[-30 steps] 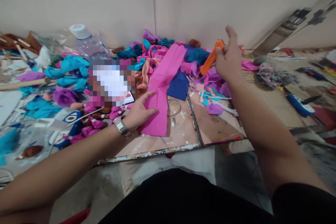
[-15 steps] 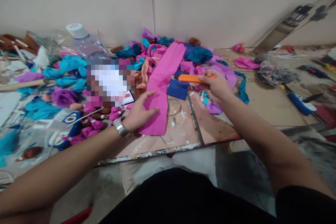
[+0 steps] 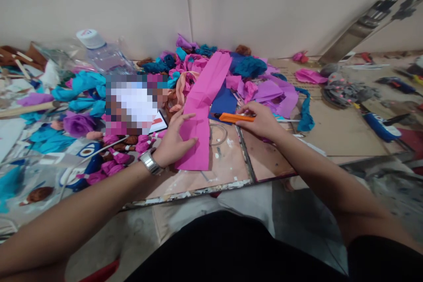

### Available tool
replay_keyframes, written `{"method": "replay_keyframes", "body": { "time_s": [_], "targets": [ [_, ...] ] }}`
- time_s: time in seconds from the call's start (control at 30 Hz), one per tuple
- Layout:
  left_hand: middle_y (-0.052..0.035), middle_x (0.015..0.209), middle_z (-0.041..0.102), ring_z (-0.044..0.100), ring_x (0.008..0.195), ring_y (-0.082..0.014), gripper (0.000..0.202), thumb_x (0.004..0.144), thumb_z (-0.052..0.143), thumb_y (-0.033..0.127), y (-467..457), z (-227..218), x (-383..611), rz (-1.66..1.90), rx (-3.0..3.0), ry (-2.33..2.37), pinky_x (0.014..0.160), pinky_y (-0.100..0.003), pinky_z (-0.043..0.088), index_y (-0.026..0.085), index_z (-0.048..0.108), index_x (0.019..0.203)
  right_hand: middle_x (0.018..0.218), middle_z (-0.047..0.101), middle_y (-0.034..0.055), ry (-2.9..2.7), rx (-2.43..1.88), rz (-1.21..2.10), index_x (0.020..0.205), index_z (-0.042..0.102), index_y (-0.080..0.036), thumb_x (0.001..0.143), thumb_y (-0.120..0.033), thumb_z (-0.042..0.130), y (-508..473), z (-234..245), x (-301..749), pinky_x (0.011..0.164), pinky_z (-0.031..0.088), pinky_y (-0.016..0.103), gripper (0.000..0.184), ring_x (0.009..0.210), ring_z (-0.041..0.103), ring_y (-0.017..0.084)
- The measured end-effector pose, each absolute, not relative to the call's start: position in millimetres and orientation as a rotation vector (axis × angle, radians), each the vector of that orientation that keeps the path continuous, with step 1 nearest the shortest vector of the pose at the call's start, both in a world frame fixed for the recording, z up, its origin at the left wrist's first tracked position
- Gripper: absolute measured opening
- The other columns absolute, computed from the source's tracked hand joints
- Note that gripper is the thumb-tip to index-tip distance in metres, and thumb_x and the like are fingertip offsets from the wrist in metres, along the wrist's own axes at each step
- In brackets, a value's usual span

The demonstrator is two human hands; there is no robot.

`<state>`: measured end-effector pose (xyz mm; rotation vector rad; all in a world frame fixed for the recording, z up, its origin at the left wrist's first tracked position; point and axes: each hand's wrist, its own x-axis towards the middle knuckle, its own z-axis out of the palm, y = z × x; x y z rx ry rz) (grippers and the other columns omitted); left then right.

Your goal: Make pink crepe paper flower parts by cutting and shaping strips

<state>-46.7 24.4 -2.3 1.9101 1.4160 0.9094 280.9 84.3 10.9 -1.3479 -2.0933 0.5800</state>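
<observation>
A long strip of pink crepe paper [image 3: 201, 114] runs from the table's front part up onto the heap of paper behind it. My left hand [image 3: 173, 141] lies on the strip's left side, fingers spread, with a metal watch [image 3: 151, 161] on the wrist. My right hand [image 3: 259, 121] grips an orange utility knife [image 3: 234, 117], its tip pointing left, just right of the strip. Behind the knife lies a dark blue piece [image 3: 224, 99]. A thin wire ring [image 3: 220, 135] rests on the board beside the strip.
A clear bottle with a white cap [image 3: 102, 55] stands at the back left. Several wrapped pink buds [image 3: 119, 155] and turquoise paper pieces [image 3: 87, 83] crowd the left. On the right are cardboard [image 3: 333, 136], a grey bundle [image 3: 346, 90], a blue-and-white tool [image 3: 380, 127] and a tilted flask [image 3: 357, 31].
My right hand has brought the utility knife down toward me, from above the dark blue piece to its near edge. My left hand stays on the pink strip.
</observation>
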Motion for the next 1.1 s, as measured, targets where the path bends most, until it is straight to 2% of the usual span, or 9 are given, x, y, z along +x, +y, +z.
{"method": "replay_keyframes", "body": {
  "time_s": [0.1, 0.27, 0.33, 0.4, 0.5, 0.57, 0.73, 0.9, 1.1],
  "targets": [
    [-0.0134, 0.172, 0.034, 0.026, 0.166, -0.0345, 0.067, 0.083, 0.077, 0.022, 23.4, -1.9, -46.9, 0.898, 1.958, 1.425, 0.139, -0.058, 0.020, 0.024, 0.057, 0.147, 0.118, 0.080, 0.0083, -2.347, -1.361, 0.446, 0.123, 0.074, -0.027, 0.090, -0.041, 0.078, 81.3, 13.6, 280.6, 0.093, 0.058, 0.051, 0.036, 0.105, 0.074, 0.034],
    [-0.0143, 0.176, 0.024, 0.019, 0.168, -0.0353, 0.068, 0.084, 0.075, 0.021, 20.4, 3.7, -46.3, 0.917, 2.109, 1.400, 0.138, -0.059, 0.020, 0.023, 0.055, 0.149, 0.130, 0.077, 0.0145, -2.500, -1.324, 0.385, 0.133, 0.072, -0.019, 0.101, -0.031, 0.057, 79.7, 10.0, 276.8, 0.102, 0.053, 0.050, 0.037, 0.119, 0.070, 0.036],
    [-0.0142, 0.177, 0.022, 0.019, 0.168, -0.0359, 0.067, 0.084, 0.074, 0.017, 19.1, 6.7, -45.4, 0.938, 2.170, 1.386, 0.137, -0.058, 0.022, 0.023, 0.056, 0.148, 0.127, 0.075, 0.0165, -2.476, -1.260, 0.401, 0.129, 0.071, -0.018, 0.101, -0.027, 0.053, 79.4, 7.3, 275.4, 0.103, 0.051, 0.049, 0.035, 0.121, 0.068, 0.036],
    [-0.0134, 0.178, 0.020, 0.021, 0.168, -0.0360, 0.065, 0.083, 0.072, 0.012, 18.8, 8.1, -44.9, 0.967, 2.225, 1.364, 0.136, -0.058, 0.025, 0.024, 0.057, 0.146, 0.118, 0.074, 0.0157, -2.385, -1.224, 0.457, 0.118, 0.070, -0.018, 0.101, -0.027, 0.054, 77.6, 5.0, 272.9, 0.097, 0.051, 0.046, 0.026, 0.111, 0.067, 0.033],
    [-0.0126, 0.176, 0.026, 0.027, 0.166, -0.0351, 0.064, 0.083, 0.070, 0.010, 21.3, 5.7, -46.5, 1.042, 2.255, 1.325, 0.135, -0.059, 0.028, 0.026, 0.059, 0.144, 0.100, 0.071, 0.0089, -2.199, -1.189, 0.650, 0.105, 0.063, -0.020, 0.097, -0.027, 0.056, 71.9, 3.4, 264.8, 0.082, 0.050, 0.039, 0.012, 0.090, 0.065, 0.027],
    [-0.0132, 0.173, 0.032, 0.030, 0.165, -0.0348, 0.062, 0.082, 0.071, 0.012, 24.9, 1.9, -49.1, 1.074, 2.218, 1.326, 0.135, -0.060, 0.028, 0.026, 0.060, 0.142, 0.094, 0.071, 0.0055, -2.090, -1.143, 0.818, 0.100, 0.060, -0.021, 0.096, -0.026, 0.057, 67.2, 5.1, 257.2, 0.079, 0.048, 0.036, 0.008, 0.084, 0.064, 0.024],
    [-0.0138, 0.169, 0.039, 0.036, 0.161, -0.0343, 0.062, 0.077, 0.070, 0.010, 33.7, -6.8, -55.0, 1.091, 2.123, 1.339, 0.133, -0.060, 0.032, 0.025, 0.064, 0.138, 0.101, 0.077, 0.0058, -2.182, -1.077, 1.030, 0.099, 0.063, -0.020, 0.093, -0.021, 0.060, 56.9, 20.5, 240.4, 0.076, 0.045, 0.030, 0.007, 0.087, 0.069, 0.021],
    [-0.0136, 0.171, 0.039, 0.033, 0.163, -0.0349, 0.063, 0.074, 0.069, 0.009, 35.8, -7.7, -57.4, 1.007, 2.125, 1.295, 0.135, -0.062, 0.026, 0.025, 0.066, 0.135, 0.092, 0.073, 0.0065, -2.684, -1.131, 0.723, 0.107, 0.069, -0.020, 0.092, -0.031, 0.074, 56.3, 33.3, 237.3, 0.071, 0.034, 0.027, 0.019, 0.083, 0.063, 0.021],
    [-0.0115, 0.168, 0.048, 0.036, 0.162, -0.0331, 0.057, 0.071, 0.068, 0.007, 34.7, -4.6, -54.2, 1.014, 1.893, 1.299, 0.137, -0.060, 0.021, 0.023, 0.073, 0.125, 0.088, 0.071, 0.0080, -2.776, -1.267, 0.310, 0.102, 0.068, -0.018, 0.091, -0.028, 0.074, 70.8, 35.9, 254.0, 0.067, 0.025, 0.029, 0.016, 0.079, 0.058, 0.023]
  ]
}}
